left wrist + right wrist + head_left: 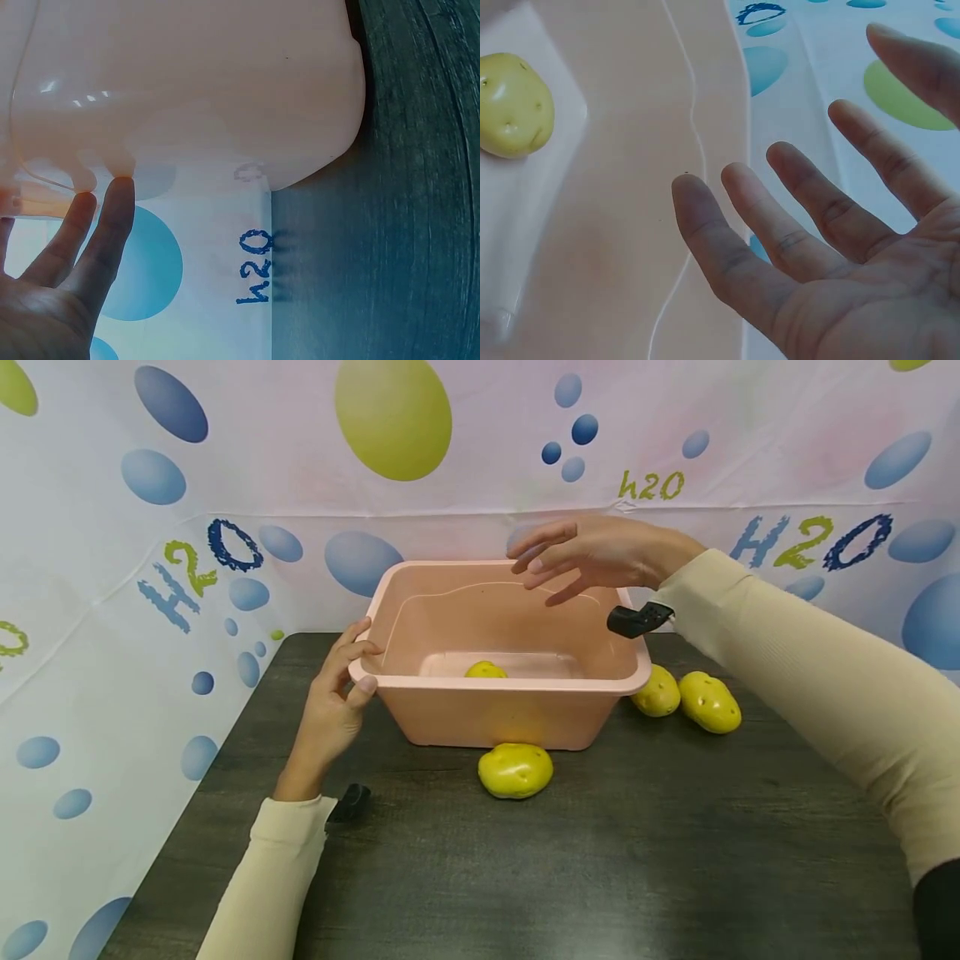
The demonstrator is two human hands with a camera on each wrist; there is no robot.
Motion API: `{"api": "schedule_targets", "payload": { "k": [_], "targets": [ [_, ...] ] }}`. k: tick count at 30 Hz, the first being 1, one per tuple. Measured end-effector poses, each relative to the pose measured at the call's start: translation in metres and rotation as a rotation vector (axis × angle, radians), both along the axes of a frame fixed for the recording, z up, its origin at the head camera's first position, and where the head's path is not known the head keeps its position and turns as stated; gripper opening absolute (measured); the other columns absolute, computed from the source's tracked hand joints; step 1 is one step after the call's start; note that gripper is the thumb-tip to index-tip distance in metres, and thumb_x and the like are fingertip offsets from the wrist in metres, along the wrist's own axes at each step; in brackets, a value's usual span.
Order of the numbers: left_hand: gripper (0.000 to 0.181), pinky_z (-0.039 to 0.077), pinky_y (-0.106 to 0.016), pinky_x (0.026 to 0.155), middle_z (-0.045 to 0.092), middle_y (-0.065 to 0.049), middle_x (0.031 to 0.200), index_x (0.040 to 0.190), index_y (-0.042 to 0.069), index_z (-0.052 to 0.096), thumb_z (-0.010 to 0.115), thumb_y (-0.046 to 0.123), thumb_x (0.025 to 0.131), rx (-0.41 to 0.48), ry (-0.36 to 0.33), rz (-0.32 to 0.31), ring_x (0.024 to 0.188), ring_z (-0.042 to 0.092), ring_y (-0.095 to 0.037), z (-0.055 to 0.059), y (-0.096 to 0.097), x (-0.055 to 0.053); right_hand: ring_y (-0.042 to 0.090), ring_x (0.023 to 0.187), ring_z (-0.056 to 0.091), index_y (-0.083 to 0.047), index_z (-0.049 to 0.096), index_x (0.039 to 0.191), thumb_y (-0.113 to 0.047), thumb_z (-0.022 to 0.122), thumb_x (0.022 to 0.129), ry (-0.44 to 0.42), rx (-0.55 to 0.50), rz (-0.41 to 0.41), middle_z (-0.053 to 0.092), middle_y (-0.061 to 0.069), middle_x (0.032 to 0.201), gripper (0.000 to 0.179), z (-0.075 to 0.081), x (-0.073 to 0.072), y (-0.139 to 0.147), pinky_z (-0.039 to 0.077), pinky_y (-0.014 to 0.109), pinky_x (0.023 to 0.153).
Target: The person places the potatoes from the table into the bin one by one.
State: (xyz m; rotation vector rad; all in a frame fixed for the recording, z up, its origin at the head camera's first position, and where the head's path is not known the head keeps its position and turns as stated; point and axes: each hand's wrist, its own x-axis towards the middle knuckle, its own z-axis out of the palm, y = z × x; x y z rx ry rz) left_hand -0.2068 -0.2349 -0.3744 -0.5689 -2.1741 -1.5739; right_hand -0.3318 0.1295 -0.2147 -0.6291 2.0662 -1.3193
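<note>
Left hand is grasping the tub at its left rim, fingers hooking over the edge, thumb pressing near the front corner. Right hand is hovering above the tub, toward its far right side, fingers released and loosely spread, holding nothing. Tub is sitting upright on the dark table. One potato is lying inside on the tub floor, front wall partly hiding it. Front potato is resting on the table right by the tub's front wall; can't tell if touching. Two more, inner potato and outer potato, are lying side by side at the tub's right. Printed backdrop is hanging behind.
</note>
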Motion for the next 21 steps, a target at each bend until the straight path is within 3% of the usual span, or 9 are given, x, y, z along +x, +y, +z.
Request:
{"api": "schedule_targets", "payload": {
  "k": [7, 15, 21],
  "targets": [
    [0.041, 0.046, -0.019, 0.099, 0.039, 0.005, 0.167, 0.134, 0.004, 0.062, 0.065, 0.032, 0.103, 0.001, 0.0, 0.004, 0.155, 0.035, -0.027, -0.001, 0.001, 0.0, 0.028, 0.145, 0.048, -0.017, 0.059, 0.145, -0.018, 0.061, 0.104, 0.059, -0.013, -0.013, 0.047, 0.011, 0.158, 0.041, 0.007, 0.02, 0.023, 0.044, 0.057, 0.115],
    [0.039, 0.044, -0.021, 0.102, 0.039, 0.004, 0.167, 0.133, 0.005, 0.062, 0.065, 0.029, 0.104, -0.003, 0.006, 0.001, 0.155, 0.034, -0.026, 0.0, 0.001, -0.002, 0.024, 0.14, 0.054, -0.016, 0.055, 0.149, -0.015, 0.058, 0.107, 0.122, -0.052, -0.046, 0.049, 0.009, 0.158, 0.042, 0.013, 0.041, 0.05, 0.055, 0.042, 0.104],
    [0.044, 0.044, -0.02, 0.101, 0.039, 0.005, 0.167, 0.134, 0.004, 0.061, 0.066, 0.035, 0.103, 0.003, 0.01, -0.007, 0.155, 0.033, -0.025, -0.002, 0.001, -0.003, 0.021, 0.137, 0.059, -0.014, 0.054, 0.152, -0.01, 0.052, 0.109, 0.181, -0.122, -0.006, 0.054, 0.005, 0.155, 0.042, 0.015, 0.05, 0.077, 0.058, 0.04, 0.1]
  ]
}}
